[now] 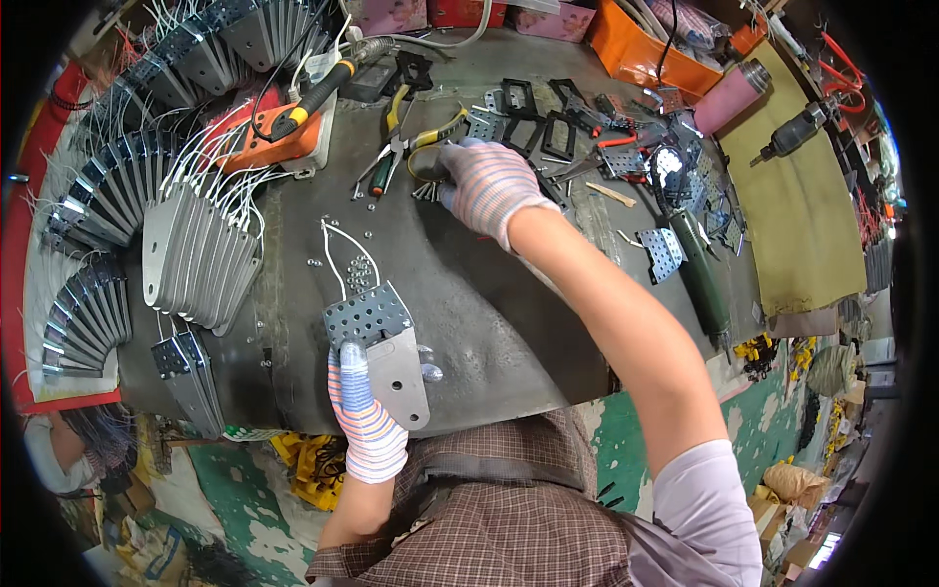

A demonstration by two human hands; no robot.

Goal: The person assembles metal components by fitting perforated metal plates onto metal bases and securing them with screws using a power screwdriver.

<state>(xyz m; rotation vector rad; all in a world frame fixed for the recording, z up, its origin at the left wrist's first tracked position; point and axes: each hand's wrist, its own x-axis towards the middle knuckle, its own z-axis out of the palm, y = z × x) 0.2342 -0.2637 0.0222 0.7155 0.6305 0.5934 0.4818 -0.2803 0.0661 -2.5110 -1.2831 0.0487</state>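
Observation:
My left hand (367, 411), in a striped glove with greyish fingers, grips a flat grey metal plate (399, 377) near the bench's front edge. A dark perforated metal cover (368, 313) sits across the plate's far end. Two white wires (335, 256) loop out beyond it, beside a scatter of small nuts (360, 277). My right hand (494, 186), gloved alike, reaches to the middle of the bench. Its fingers are bent together by several small screws (427, 192); what lies between the fingertips is hidden. Pliers (394, 142) with yellow handles lie just left of it.
Stacked grey plates with white wires (201, 254) stand at left, beside rows of dark perforated parts (108, 191). An orange meter (259, 132) lies behind. Black frames (558, 135), a green-handled tool (699, 274), a pink bottle (734, 96) and an orange bin (636, 54) occupy the right.

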